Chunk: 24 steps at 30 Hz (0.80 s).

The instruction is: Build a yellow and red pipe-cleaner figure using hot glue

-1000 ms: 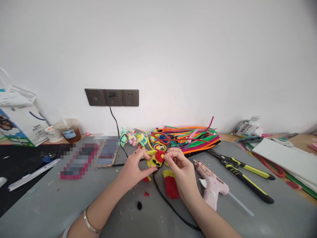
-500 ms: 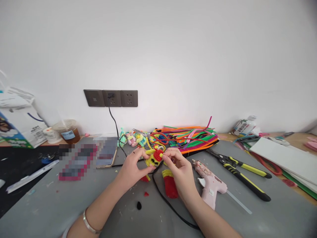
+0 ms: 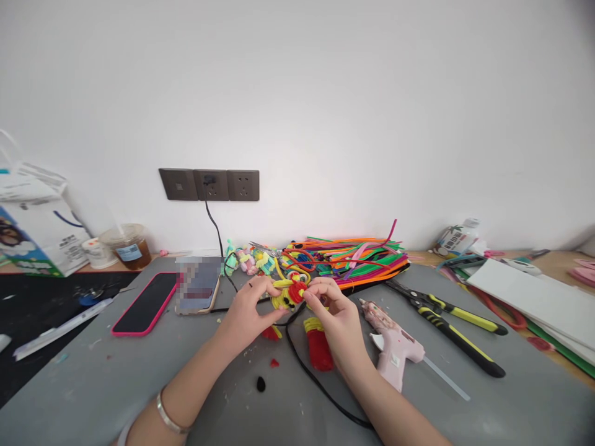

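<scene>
Between my two hands is a small pipe-cleaner figure (image 3: 281, 301), yellow with black marks and a red part. My left hand (image 3: 247, 310) pinches its yellow side between thumb and fingers. On the other side, my right hand (image 3: 335, 310) closes its fingertips on the small yellow tip of the red part. A red pipe-cleaner piece with a yellow band (image 3: 318, 347) lies under my right hand. Below the figure, a red and yellow piece (image 3: 271, 333) is partly covered. Nearer me lie a tiny red piece (image 3: 274, 363) and a black oval piece (image 3: 261, 384).
A pink glue gun (image 3: 395, 347) and black-yellow pliers (image 3: 455, 328) lie at right. Colourful pipe cleaners (image 3: 367, 257) are heaped behind my hands. Two phones, one pink-cased (image 3: 146, 305), lie left. A black cable (image 3: 302, 359) crosses the mat; a drink cup (image 3: 130, 248) stands back left.
Both hands keep hold of the figure in nearly the same place. The view has shifted very slightly; nothing else has visibly moved.
</scene>
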### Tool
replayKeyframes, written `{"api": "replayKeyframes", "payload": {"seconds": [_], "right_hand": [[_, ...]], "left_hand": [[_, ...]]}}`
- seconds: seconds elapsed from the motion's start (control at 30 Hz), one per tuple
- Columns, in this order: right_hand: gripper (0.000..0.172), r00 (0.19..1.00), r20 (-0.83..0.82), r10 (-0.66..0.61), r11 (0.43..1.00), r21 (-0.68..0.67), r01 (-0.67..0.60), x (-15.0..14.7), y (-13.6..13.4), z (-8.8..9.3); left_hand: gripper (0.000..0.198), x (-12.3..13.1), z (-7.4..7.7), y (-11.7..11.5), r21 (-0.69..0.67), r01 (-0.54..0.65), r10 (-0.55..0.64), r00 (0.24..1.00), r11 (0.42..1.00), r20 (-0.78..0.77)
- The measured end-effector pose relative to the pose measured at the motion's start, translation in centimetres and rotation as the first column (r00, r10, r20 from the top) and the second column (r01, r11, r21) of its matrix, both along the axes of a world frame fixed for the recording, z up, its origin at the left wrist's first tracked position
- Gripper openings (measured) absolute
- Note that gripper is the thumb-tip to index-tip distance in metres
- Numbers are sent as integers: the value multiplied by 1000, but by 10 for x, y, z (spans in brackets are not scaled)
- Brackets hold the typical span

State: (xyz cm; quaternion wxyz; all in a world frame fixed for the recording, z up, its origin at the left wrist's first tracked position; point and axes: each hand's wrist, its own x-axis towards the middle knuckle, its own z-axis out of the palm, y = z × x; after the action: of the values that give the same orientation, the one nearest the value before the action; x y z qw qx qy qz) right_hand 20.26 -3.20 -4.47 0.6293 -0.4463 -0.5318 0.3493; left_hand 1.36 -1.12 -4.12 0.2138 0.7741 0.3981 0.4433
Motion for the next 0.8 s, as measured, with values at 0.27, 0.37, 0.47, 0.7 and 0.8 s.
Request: {"api": "replayKeyframes", "payload": {"seconds": [0.27, 0.37, 0.47, 0.7, 0.8], "right_hand": [[17, 996, 91, -11, 999, 38, 8, -2, -3, 4], [11, 925, 379, -20, 996, 93, -17, -5, -9, 5], [15, 749, 662, -26, 991, 117, -69, -6, -17, 7], [21, 500, 863, -74, 992, 116, -54, 8, -22, 3], [22, 434, 896, -91, 991, 126, -53, 9, -20, 1]], "left_hand": [[18, 0, 7, 2, -37, -147, 149, 986, 988, 77], [20, -3, 8, 6, -111, -216, 231, 962, 970, 147], [24, -4, 7, 11, -226, -182, 235, 943, 957, 235], [36, 0, 8, 11, -420, 56, 143, 893, 906, 426], [44, 2, 11, 8, -514, 173, 111, 873, 840, 476]]}}
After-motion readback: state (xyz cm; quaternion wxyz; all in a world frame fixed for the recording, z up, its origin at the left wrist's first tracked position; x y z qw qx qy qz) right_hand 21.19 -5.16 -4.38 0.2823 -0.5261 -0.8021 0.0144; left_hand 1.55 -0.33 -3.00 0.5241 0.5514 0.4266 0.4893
